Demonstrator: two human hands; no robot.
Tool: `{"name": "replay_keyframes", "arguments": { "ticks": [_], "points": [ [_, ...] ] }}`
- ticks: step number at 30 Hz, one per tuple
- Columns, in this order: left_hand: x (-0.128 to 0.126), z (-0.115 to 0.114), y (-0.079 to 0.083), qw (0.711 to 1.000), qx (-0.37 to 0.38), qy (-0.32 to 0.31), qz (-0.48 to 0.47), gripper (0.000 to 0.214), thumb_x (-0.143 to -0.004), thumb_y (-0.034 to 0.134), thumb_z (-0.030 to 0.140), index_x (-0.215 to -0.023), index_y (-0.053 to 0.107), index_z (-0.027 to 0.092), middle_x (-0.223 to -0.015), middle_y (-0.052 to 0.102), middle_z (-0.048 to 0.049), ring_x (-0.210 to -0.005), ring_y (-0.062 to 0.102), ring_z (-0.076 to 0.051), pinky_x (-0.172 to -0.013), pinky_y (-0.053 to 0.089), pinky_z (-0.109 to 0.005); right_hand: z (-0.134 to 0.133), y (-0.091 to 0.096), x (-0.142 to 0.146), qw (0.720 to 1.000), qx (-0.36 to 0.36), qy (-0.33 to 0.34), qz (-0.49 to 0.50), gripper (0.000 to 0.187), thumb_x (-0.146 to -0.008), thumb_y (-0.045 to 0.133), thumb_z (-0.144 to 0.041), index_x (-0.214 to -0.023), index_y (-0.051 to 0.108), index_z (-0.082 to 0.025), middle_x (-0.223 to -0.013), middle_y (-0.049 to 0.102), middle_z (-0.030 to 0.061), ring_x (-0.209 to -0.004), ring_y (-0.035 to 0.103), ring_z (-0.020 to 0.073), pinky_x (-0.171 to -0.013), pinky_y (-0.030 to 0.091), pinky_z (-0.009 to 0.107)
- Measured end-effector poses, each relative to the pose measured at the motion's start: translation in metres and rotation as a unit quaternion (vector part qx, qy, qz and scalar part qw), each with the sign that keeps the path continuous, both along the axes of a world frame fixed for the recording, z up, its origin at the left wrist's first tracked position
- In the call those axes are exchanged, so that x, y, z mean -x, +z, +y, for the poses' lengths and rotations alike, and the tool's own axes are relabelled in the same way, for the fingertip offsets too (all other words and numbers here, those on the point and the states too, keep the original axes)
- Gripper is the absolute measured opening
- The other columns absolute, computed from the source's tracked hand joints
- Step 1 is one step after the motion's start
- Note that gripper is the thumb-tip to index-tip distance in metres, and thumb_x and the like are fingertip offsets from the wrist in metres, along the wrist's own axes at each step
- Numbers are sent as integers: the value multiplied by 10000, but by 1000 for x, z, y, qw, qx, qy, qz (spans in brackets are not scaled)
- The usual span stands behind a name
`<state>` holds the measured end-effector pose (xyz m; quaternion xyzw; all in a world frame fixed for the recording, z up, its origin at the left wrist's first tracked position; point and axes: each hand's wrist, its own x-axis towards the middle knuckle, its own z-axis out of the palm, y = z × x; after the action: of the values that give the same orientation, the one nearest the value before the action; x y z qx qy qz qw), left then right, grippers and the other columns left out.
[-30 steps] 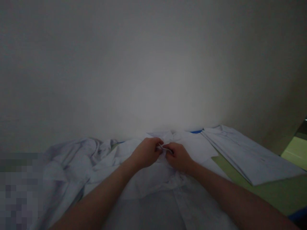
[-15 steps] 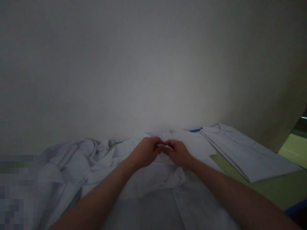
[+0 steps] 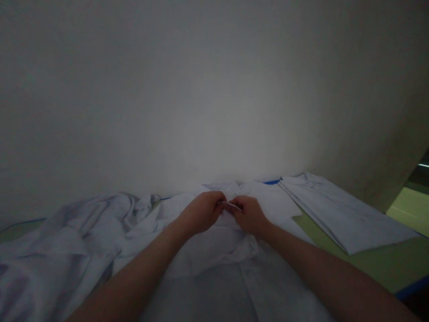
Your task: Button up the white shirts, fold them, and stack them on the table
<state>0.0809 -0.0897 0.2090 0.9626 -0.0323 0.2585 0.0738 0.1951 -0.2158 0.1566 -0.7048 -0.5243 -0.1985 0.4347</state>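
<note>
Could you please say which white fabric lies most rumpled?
The heaped white fabric at left; the middle white fabric and folded white fabric at right lie flatter.

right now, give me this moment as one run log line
left hand: pinching white fabric edge; right hand: pinching same edge; right: folded white cloth on green table; left: rumpled white cloth; beyond: wall

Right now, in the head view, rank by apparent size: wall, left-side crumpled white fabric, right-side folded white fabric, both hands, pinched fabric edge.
1. Wall
2. Crumpled white fabric
3. Folded white fabric
4. Left hand and right hand: too alike to rank
5. Pinched fabric edge, visible part only
</note>
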Motion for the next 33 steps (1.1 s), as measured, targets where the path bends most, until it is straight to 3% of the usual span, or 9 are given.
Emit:
{"name": "replay_keyframes", "arguments": {
  "ticks": [4, 8, 13, 16, 21, 28, 33],
  "points": [
    [0, 1, -1, 1000, 10, -14, -9, 192, -824, 431, 252, -814, 604, 169, -796, 649, -58, -707, 574, -150, -630, 391, -237, 0, -2, 2, 999, -7, -30, -40, 304, -843, 493, -420, -757, 643, -171, -592, 552, 0, -551, 443, 97, -549, 274, 223],
    [-2, 10, -2, 989, 126, -54, 51, 192, -811, 471, 318, -801, 589, 168, -742, 660, -37, -685, 602, -144, -628, 430, -236, -5, -2, 3, 988, -4, -39, -149, 243, -855, 467, -335, -781, 625, -165, -642, 562, 26, -620, 467, 123, -616, 299, 248],
    [-2, 21, -3, 919, 336, -104, 181, 290, -757, 545, 427, -780, 575, 140, -715, 664, -43, -680, 642, -160, -641, 495, -275, -11, 2, -1, 926, 19, -30, -376, 203, -852, 433, -201, -786, 622, -164, -660, 555, 43, -674, 460, 140, -707, 291, 304],
    [0, 20, -3, 882, 409, -109, 208, 311, -729, 579, 442, -764, 570, 133, -679, 644, -26, -678, 650, -171, -663, 518, -310, -11, 1, -5, 882, -17, -28, -470, 196, -870, 437, -186, -763, 601, -175, -590, 502, 9, -629, 423, 125, -697, 281, 315],
    [1, 17, -3, 862, 434, -125, 228, 253, -698, 622, 372, -711, 550, 130, -642, 595, -6, -653, 633, -169, -642, 526, -320, -11, 0, -6, 840, -78, -8, -537, 121, -850, 504, -185, -746, 563, -170, -571, 478, -13, -610, 399, 118, -690, 290, 325],
    [-1, 18, -8, 836, 478, -143, 227, 210, -729, 596, 328, -725, 529, 130, -643, 559, 2, -602, 577, -126, -600, 511, -296, -18, 11, -6, 810, -30, 40, -584, 85, -845, 512, -181, -779, 565, -185, -638, 529, -19, -639, 433, 105, -717, 312, 314],
    [1, 23, -7, 845, 449, -186, 222, 174, -726, 597, 300, -728, 537, 137, -734, 555, -10, -727, 573, -139, -623, 508, -276, -14, 9, -13, 813, -19, 38, -580, 84, -855, 508, -199, -894, 582, -193, -645, 527, -17, -649, 449, 105, -705, 316, 309]
  ]
}}
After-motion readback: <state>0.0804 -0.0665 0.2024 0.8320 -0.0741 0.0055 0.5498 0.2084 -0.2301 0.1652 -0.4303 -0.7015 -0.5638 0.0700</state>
